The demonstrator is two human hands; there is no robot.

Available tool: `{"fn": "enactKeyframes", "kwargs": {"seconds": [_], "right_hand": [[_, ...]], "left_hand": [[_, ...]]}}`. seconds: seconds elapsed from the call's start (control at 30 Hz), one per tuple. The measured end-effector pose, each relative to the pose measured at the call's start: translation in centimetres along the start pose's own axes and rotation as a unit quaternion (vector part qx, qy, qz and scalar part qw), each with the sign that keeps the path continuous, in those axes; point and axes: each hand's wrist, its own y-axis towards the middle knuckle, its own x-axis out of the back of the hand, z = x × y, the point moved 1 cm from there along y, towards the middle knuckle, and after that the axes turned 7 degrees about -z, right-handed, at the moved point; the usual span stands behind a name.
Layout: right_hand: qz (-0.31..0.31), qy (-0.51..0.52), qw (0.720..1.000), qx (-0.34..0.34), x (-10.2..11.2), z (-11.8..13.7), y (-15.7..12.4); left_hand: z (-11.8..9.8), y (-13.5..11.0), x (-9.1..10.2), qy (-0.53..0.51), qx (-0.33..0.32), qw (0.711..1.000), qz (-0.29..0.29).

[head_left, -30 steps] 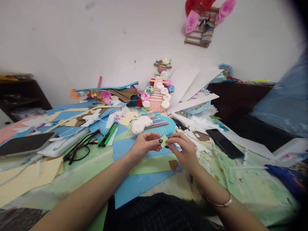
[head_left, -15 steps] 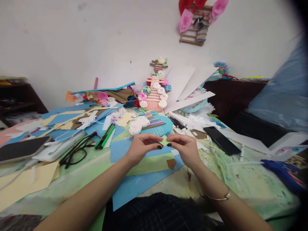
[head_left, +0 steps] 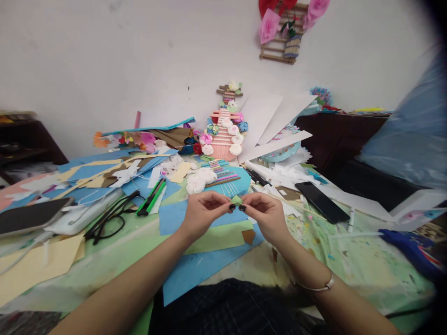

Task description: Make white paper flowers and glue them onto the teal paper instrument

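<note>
Between my fingertips is a small piece of light green paper [head_left: 237, 200], held just above the worktable. My left hand [head_left: 204, 211] pinches its left side with thumb and fingers, and my right hand [head_left: 267, 214] pinches its right side. Both thumbs meet its lower edge, close to each other. Below my hands lie a light green paper strip [head_left: 216, 238] and blue paper sheets [head_left: 188, 274]. A small brown paper scrap [head_left: 248, 237] rests on the strip's right end. Just beyond my hands is a turquoise guitar-shaped piece [head_left: 240, 185] with coloured sticks and a white paper flower [head_left: 200, 180].
A finished-looking pink guitar craft [head_left: 223, 139] with paper flowers leans on the wall. To the left lie a green cutter [head_left: 152, 197], black glasses [head_left: 111, 218] and a white power strip [head_left: 84, 216]. On the right are a black phone [head_left: 321, 202] and a blue glue gun [head_left: 410, 249].
The green paper piece has tipped in my fingers and looks darker and more folded. Both thumbs have turned slightly upward against it. The things on the table have not moved.
</note>
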Motion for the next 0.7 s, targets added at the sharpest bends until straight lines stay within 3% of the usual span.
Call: {"fn": "enactKeyframes", "kwargs": {"seconds": [0.7], "right_hand": [[-0.004,0.016,1.000,0.003,-0.54,0.47,-0.18]], "left_hand": [[0.60,0.21,-0.45,-0.047,0.035,0.998,0.004]]}}
